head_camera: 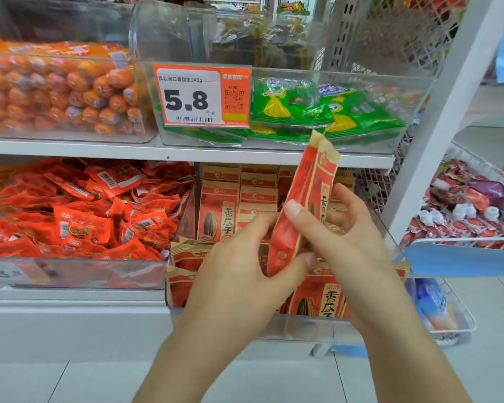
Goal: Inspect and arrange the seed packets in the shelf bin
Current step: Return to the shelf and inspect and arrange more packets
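Observation:
A red and tan seed packet (306, 193) stands almost upright, seen edge-on, above the clear shelf bin (303, 325) on the lower shelf. My left hand (239, 274) pinches its lower end from the left. My right hand (341, 242) grips its middle, thumb across the front. The bin holds several more seed packets (218, 210): some stand in rows at the back, others lie flat at the front.
Left of the bin is a clear bin of red snack packets (79, 216). The upper shelf carries a bin of green packets (317, 112) with a 5.8 price tag (201, 96) and a bin of orange sausages (58, 91). A wire basket (474, 210) hangs at right.

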Motion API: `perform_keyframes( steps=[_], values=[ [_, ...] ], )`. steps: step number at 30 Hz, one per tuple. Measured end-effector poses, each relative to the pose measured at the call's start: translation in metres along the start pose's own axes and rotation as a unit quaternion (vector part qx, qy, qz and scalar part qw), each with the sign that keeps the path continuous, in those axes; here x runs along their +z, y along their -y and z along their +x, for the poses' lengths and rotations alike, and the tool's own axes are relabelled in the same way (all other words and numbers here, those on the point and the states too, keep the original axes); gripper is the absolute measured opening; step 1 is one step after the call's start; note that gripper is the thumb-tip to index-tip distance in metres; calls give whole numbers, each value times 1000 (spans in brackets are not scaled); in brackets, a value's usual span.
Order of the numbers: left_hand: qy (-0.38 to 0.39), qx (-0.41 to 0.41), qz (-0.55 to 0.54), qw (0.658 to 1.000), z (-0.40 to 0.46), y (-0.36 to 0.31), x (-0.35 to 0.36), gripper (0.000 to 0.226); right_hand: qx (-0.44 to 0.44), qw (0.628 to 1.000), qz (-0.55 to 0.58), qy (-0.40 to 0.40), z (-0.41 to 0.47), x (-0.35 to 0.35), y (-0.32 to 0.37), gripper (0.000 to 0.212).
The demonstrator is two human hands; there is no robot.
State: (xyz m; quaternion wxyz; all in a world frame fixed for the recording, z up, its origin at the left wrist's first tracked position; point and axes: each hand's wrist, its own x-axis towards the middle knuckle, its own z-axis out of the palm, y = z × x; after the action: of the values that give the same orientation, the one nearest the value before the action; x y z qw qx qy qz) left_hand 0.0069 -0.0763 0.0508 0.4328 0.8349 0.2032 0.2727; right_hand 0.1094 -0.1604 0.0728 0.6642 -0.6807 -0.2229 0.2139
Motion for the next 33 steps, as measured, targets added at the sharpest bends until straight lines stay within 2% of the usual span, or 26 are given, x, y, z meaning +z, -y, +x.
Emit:
perform_keyframes(
  steps=[1, 3, 6, 8, 10, 13, 15, 19, 21, 23, 24, 25, 27, 28, 29, 31, 33],
  values=[
    [-26, 5, 10, 1000, 0, -2, 1, 38, -2, 1000, -14, -1, -1, 2, 0, 125],
    [-40, 3, -45, 998, 1, 2, 0, 34, 3, 1000, -4, 1, 0, 3, 1, 127],
    [7, -44, -188, 981, 5, 8, -14, 28, 15, 1000, 19, 18, 2, -8, 5, 96],
    [48, -90, -245, 964, 6, 10, -24, 34, 22, 999, 7, 44, 4, -14, 7, 74],
    [73, -109, -255, 958, 5, 15, -33, 36, 28, 997, -3, 66, 5, -16, 4, 59],
    [94, -119, -282, 947, 4, 20, -40, 24, 39, 994, -15, 102, 2, -17, 5, 40],
    [118, -126, -294, 940, 4, 25, -43, 31, 42, 991, -4, 125, 2, -19, 6, 26],
    [207, -105, -287, 929, 0, 22, -51, 31, 47, 988, 0, 150, 0, -29, 5, 26],
    [227, -105, -284, 926, -2, 19, -58, 29, 32, 985, 8, 172, -1, -30, 6, 23],
    [193, -91, -255, 943, -2, 22, -66, 30, 14, 985, 12, 170, 1, -31, 6, 20],
    [149, -83, -212, 962, -2, 27, -69, 32, 7, 987, 19, 161, 1, -31, 6, 18],
    [92, -79, -146, 982, -1, 36, -72, 39, 0, 988, 29, 154, 2, -32, 5, 19],
    [6, -84, 46, 995, 0, 48, -82, 54, -22, 989, 48, 137, 5, -31, 4, 41],
    [7, -90, 134, 987, 1, 52, -86, 57, -38, 991, 43, 117, 7, -30, 3, 51],
    [30, -102, 189, 976, 3, 55, -89, 59, -57, 993, 33, 97, 10, -27, 2, 49],
    [82, -136, 207, 965, 4, 62, -92, 59, -98, 992, 0, 80, 17, -19, 2, 26],
    [104, -157, 188, 964, 5, 67, -96, 59, -142, 984, -82, 71, 26, -6, 3, 15]
  ],
)
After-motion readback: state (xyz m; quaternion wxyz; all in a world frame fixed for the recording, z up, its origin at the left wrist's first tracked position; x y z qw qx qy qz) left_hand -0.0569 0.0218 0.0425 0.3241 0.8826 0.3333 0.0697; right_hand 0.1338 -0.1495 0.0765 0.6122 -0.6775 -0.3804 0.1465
